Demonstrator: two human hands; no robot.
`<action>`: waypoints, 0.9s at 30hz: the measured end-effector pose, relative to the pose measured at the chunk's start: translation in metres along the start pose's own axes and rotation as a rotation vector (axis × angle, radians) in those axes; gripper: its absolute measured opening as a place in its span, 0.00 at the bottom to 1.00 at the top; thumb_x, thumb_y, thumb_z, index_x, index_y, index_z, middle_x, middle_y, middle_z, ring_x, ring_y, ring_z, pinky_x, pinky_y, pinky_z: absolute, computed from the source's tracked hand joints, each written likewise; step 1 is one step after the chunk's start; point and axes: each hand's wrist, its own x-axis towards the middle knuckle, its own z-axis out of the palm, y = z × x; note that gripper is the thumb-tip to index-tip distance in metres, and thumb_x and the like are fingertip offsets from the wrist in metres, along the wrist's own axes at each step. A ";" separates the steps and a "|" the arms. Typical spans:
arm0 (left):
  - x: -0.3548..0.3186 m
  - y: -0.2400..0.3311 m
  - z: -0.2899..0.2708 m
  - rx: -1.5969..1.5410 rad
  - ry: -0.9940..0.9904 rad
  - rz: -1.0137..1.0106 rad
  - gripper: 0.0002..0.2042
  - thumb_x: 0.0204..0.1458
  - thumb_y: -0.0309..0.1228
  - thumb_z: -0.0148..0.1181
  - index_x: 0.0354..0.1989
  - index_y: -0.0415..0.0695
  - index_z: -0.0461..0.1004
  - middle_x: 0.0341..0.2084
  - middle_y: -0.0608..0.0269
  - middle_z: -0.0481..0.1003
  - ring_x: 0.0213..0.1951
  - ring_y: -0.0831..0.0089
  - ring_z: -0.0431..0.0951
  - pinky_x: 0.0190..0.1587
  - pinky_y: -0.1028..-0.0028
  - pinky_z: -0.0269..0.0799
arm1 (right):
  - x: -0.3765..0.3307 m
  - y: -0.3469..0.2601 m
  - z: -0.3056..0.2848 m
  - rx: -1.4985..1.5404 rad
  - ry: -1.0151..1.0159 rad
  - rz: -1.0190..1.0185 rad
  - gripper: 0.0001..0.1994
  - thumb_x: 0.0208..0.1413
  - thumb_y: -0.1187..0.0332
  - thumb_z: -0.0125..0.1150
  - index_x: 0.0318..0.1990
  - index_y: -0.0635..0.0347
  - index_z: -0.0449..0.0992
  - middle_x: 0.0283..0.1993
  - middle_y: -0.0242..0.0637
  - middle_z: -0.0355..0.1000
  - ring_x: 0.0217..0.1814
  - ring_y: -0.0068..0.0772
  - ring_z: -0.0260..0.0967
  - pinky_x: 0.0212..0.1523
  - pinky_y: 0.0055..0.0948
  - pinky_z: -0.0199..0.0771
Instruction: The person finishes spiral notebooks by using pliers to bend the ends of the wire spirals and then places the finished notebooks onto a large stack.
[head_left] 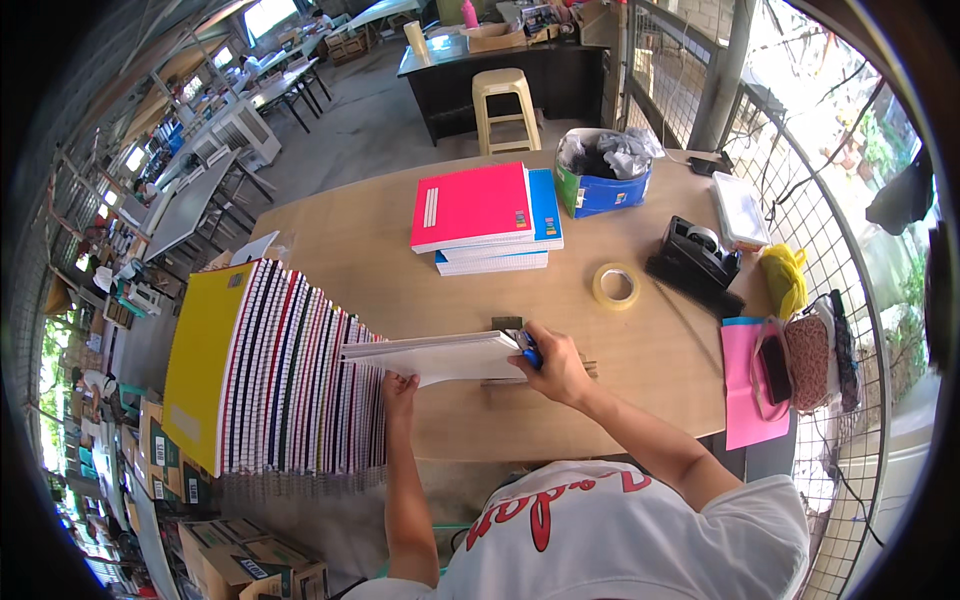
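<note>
A white-paged spiral notebook is held edge-up over the near middle of the table. My left hand is closed on its lower edge, near the left end. At the notebook's right corner, my right hand is wrapped round a pair of blue-handled pliers; their metal head touches or nearly touches the corner. Just left of my left hand runs a long row of spiral notebooks standing on edge, with a yellow cover at its far-left end. A small dark block lies partly hidden behind the held notebook.
Pink and blue notebooks are stacked toward the back. Right of them are a blue-green box with plastic in it, a tape roll and a black tape dispenser. A pink folder and a phone lie at the right edge, beside wire mesh.
</note>
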 end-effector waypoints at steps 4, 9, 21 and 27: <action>-0.003 -0.008 -0.012 -0.090 -0.048 0.060 0.21 0.52 0.13 0.61 0.56 0.36 0.69 0.50 0.58 0.77 0.50 0.73 0.77 0.55 0.74 0.70 | 0.001 -0.007 0.002 0.009 -0.009 -0.031 0.15 0.48 0.73 0.69 0.37 0.62 0.67 0.27 0.49 0.71 0.30 0.59 0.70 0.32 0.48 0.69; -0.007 -0.013 -0.003 -0.036 -0.041 -0.001 0.21 0.52 0.14 0.60 0.56 0.37 0.69 0.49 0.58 0.77 0.49 0.73 0.77 0.54 0.75 0.70 | -0.004 0.007 0.006 -0.036 -0.010 -0.045 0.15 0.48 0.73 0.69 0.38 0.63 0.68 0.29 0.50 0.72 0.33 0.59 0.71 0.33 0.48 0.69; -0.104 0.063 0.174 0.879 0.244 0.732 0.28 0.54 0.27 0.59 0.65 0.40 0.60 0.65 0.46 0.61 0.68 0.54 0.58 0.69 0.49 0.45 | -0.105 0.154 -0.048 0.430 0.085 0.359 0.16 0.53 0.65 0.72 0.45 0.66 0.78 0.28 0.25 0.71 0.32 0.19 0.62 0.36 0.27 0.67; -0.097 0.129 0.284 1.158 -0.272 0.814 0.31 0.50 0.25 0.62 0.66 0.52 0.64 0.55 0.60 0.70 0.62 0.59 0.67 0.70 0.42 0.41 | -0.110 0.175 -0.064 0.124 0.020 0.198 0.26 0.46 0.61 0.77 0.51 0.60 0.74 0.42 0.43 0.70 0.44 0.40 0.68 0.45 0.35 0.70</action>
